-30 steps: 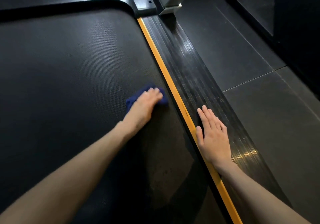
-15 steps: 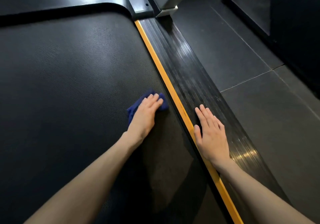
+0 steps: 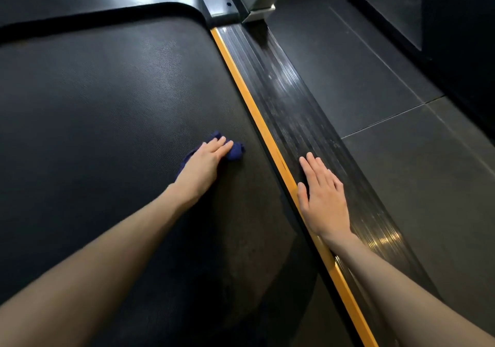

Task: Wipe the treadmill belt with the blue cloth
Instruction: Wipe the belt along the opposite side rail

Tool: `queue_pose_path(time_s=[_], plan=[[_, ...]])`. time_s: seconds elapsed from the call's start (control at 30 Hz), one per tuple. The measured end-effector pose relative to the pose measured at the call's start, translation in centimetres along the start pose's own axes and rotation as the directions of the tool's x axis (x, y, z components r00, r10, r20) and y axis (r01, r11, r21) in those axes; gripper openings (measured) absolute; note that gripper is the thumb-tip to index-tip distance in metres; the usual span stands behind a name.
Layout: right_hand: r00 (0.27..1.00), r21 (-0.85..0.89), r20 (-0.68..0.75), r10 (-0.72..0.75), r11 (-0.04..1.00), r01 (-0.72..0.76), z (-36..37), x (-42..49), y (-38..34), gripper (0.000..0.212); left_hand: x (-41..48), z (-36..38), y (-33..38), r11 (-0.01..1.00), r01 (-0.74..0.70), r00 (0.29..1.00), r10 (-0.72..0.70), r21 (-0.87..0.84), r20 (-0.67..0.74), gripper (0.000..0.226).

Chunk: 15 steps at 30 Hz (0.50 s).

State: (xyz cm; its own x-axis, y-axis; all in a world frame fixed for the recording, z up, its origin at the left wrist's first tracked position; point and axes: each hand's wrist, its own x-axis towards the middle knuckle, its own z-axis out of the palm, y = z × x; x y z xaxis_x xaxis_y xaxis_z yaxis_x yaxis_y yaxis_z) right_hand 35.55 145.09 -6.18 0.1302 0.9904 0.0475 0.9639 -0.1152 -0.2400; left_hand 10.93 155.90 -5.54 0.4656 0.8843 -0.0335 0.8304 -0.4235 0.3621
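Left hand (image 3: 202, 166) wiping treadmill belt (image 3: 107, 105)
Flat fingers (image 3: 218, 146) pin the soft, bunched blue cloth (image 3: 237, 152); right hand (image 3: 324, 199) spread on side rail (image 3: 294, 111)

Gym, treadmill belt (image 3: 107, 111), rubber floor tiles (image 3: 348, 84)

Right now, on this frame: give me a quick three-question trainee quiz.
1. True or false: the left hand presses the blue cloth on the treadmill belt.
2. The right hand rests flat on: A) the belt, B) the ribbed side rail, C) the floor.
3. Fill in: the stripe between belt and rail is ___ in colour.

Key: 1 true; 2 B; 3 yellow-orange.
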Motion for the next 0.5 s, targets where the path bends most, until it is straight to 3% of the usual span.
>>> queue_pose_path(time_s=[0.07, 0.13, 0.23, 0.3, 0.43, 0.5], plan=[[1.0, 0.004, -0.003, 0.0, 1.0, 0.0, 0.0, 0.1, 0.0, 0.051, -0.2, 0.6, 1.6, 0.994, 0.065, 0.995, -0.071, -0.085, -0.067, 0.061], [1.0, 0.006, -0.003, -0.002, 1.0, 0.002, -0.1, 0.1, 0.1, 0.051, -2.3, 2.1, 4.0, 0.991, -0.064, 0.996, 0.057, -0.118, -0.061, 0.062], [1.0, 0.005, -0.009, -0.029, 1.0, 0.029, -0.1, 0.0, 0.2, 0.051, -6.9, 3.5, 7.2, 0.923, -0.34, 0.913, 0.37, -0.178, 0.174, 0.064], [0.999, 0.012, -0.012, -0.036, 0.999, 0.036, -0.1, -0.1, 0.3, 0.051, -8.8, 3.8, 7.9, 0.895, -0.414, 0.844, 0.446, -0.167, 0.298, 0.065], [0.999, 0.02, -0.019, -0.04, 0.999, 0.04, 0.0, -0.1, 0.3, 0.05, -6.2, 2.7, 4.3, 0.757, -0.652, 0.73, 0.645, -0.054, 0.226, 0.047], [0.999, 0.019, -0.015, -0.037, 0.999, 0.037, -0.1, -0.1, 0.2, 0.05, -4.2, 1.9, 1.5, 0.783, -0.622, 0.769, 0.613, -0.011, 0.181, 0.045]])
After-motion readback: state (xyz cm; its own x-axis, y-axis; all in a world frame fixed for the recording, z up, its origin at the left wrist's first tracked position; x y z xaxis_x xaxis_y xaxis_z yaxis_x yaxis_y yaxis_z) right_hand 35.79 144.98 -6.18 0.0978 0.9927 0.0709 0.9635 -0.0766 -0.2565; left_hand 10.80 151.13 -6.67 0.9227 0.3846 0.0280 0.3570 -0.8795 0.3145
